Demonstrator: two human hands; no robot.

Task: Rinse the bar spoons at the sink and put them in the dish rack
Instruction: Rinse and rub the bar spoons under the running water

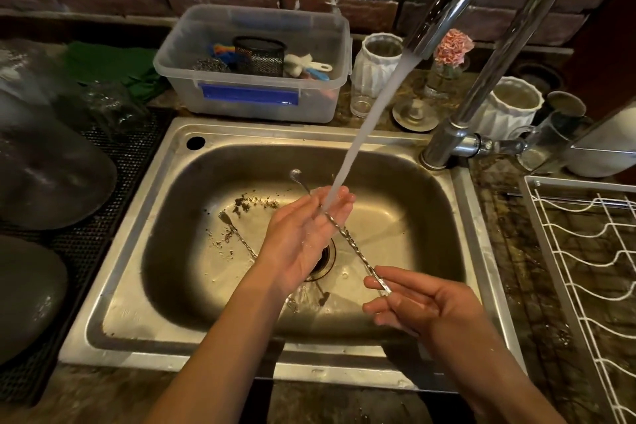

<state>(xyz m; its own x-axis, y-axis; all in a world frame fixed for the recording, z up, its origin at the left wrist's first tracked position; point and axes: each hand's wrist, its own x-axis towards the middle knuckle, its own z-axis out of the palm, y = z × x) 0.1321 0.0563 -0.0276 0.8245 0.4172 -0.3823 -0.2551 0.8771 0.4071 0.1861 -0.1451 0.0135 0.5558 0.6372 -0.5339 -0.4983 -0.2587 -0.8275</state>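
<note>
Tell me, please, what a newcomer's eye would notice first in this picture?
First, the white stream of tap water falling from the curved chrome faucet into the steel sink. Under it, the left hand and right hand hold a long twisted metal bar spoon. A white wire dish rack waits at the right.

No text, brand, number or sign can be read anywhere. The only label-like thing is a blue strip on the front wall of the clear plastic box, which stands behind the sink; the strip carries no letters that I can make out. The other things around the sink carry no marking that I can see.
</note>
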